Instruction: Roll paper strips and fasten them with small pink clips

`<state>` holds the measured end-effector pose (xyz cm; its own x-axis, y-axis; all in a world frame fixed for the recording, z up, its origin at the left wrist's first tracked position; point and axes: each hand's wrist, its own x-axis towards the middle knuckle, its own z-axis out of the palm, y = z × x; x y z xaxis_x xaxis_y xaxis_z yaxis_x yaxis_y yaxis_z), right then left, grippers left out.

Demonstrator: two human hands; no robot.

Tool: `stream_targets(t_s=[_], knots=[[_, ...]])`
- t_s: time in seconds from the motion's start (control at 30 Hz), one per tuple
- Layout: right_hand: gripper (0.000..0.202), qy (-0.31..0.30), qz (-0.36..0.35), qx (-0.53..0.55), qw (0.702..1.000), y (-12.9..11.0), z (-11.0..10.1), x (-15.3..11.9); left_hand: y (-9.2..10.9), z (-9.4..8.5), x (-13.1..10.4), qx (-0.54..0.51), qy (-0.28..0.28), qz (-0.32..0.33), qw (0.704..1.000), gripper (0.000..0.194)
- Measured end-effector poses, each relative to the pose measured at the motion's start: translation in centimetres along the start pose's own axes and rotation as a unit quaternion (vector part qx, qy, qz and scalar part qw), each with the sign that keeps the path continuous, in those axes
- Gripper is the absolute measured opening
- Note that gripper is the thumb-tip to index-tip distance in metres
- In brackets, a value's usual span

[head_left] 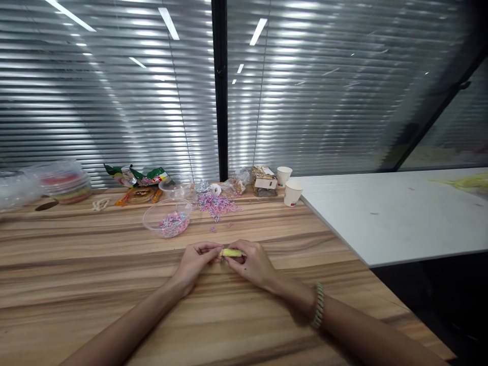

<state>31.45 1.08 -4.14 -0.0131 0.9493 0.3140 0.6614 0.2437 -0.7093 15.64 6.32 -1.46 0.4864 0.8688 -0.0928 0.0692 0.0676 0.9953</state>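
Observation:
A short yellow roll-like piece (231, 252) is held level between my two hands, just above the wooden table. My left hand (197, 260) pinches its left end between thumb and fingers. On the other side, my right hand (254, 262) has thumb and fingers closed round the right end. Fingertips cover both ends, so only the middle of the piece shows, and its exact kind cannot be made out. Beyond the hands, a clear plastic bowl (149, 219) holds small pink, purple and blue loops. More of these loops (217, 204) lie in a loose pile beside it.
Two paper cups (293, 193) stand at the back, near a small box-like model (265, 180). Snack packets (140, 195), a second clear bowl (175, 189) and stacked tubs (64, 183) line the window side. A white table (400, 218) adjoins at right, with yellow strands (467, 182).

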Motion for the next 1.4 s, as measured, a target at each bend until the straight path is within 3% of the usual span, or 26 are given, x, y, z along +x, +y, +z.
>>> stream_targets(t_s=[0.3,0.6,1.07,1.4], knots=[[0.043,-0.018,-0.005,0.044,0.999,-1.0,-0.9,0.2,-0.5,-0.3,0.5,-0.05,0.021,0.013,0.998,0.035],[0.055,-0.075,0.135,0.133,0.979,-1.5,-1.5,1.0,-1.0,-0.6,0.5,0.05,0.013,0.07,0.996,0.04],[0.063,-0.095,0.127,0.143,0.977,-1.0,-1.2,0.9,0.1,-0.3,-0.2,0.006,-0.019,0.02,1.0,0.036],[0.062,-0.105,0.134,0.153,0.973,-1.0,-1.2,0.8,-0.4,-0.6,0.2,0.013,-0.048,0.029,0.998,0.031]])
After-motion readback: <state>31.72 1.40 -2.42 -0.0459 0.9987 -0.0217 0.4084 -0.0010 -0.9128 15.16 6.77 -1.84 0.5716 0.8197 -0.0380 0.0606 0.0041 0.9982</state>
